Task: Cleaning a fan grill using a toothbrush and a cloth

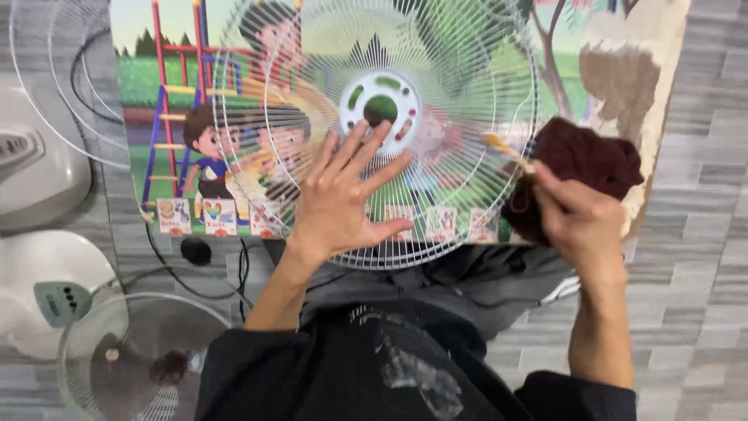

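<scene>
So, your left hand (pixel 340 204) is flat on the white wire fan guard (pixel 460 117), fingers spread wide and pressing down on the lower half of the wires, not gripping anything. The guard lies over a colourful cartoon playground mat (pixel 171 93) on the grey tiled floor (pixel 701 234), and its white plastic hub (pixel 381 102) with the oval slots sits just above your fingertips.

Your right hand (pixel 580 222) is closed around a small brush (pixel 508 150) with a pale handle; the tip points at the guard's right rim and looks to be touching the wires, though motion blur makes it hard to be sure. A dark maroon cloth (pixel 580 160) is bunched up right behind that hand, at the edge of the mat.

Container-wise there's not much: the clear round fan blade piece (pixel 136 359) at lower left looks like a shallow bowl, with only its dark hub in the middle. Beside it is a white fan base (pixel 47 292) with a button panel, another white fan body (pixel 35 164) above, and a second wire guard (pixel 70 86) at top left. A black cord (pixel 156 249) runs across the floor between them.
</scene>
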